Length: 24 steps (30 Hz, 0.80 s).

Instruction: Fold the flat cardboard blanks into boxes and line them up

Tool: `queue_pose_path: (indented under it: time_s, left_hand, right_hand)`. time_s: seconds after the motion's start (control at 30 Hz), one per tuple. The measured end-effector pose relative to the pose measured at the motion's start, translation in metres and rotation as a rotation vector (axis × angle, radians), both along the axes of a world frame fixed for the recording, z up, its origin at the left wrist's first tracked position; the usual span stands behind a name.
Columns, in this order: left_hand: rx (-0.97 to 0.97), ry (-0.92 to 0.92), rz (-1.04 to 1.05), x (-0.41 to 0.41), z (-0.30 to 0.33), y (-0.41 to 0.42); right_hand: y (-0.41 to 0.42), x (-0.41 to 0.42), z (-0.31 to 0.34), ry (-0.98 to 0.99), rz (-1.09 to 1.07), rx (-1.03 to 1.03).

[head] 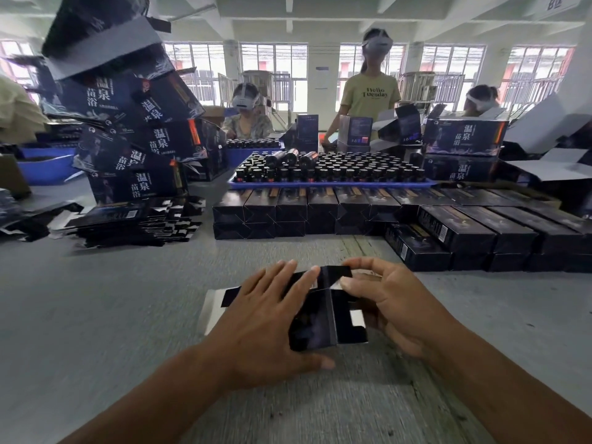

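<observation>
Two rows finished boxes [307, 213] behind blank [315, 318]; bottle tray [330, 184] beyond.

Both hands are working a dark cardboard blank [315, 318] on the grey table [96, 315]: the left hand [259, 318] is lying flat across it, the right hand [394, 302] is pinching its far flap. Finished boxes [320, 209] are sitting in rows beyond, flat blanks [134, 225] lying stacked to the left.
</observation>
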<state>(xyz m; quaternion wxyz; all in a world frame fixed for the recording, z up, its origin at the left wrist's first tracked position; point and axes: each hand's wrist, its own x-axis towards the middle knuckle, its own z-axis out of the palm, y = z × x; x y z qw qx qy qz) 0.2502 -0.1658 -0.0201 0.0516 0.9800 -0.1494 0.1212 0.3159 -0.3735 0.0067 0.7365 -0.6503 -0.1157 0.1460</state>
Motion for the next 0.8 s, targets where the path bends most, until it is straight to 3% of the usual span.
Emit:
queue_pose_path:
  time_s: [0.23,0.43,0.8]
  left_hand:
    - [-0.03,-0.192,0.062,0.005,0.007,0.013]
    - [0.044,-0.427,0.031,0.003,0.018,0.015]
    - [-0.009,-0.475,-0.068,-0.005,0.023,0.013]
  right_hand:
    - [-0.002,0.0,0.003,-0.029,-0.017,0.024]
    - [-0.002,-0.007,0.003,-0.383,-0.004,-0.196]
    - [0.002,-0.015,0.006,-0.488,0.031,-0.232]
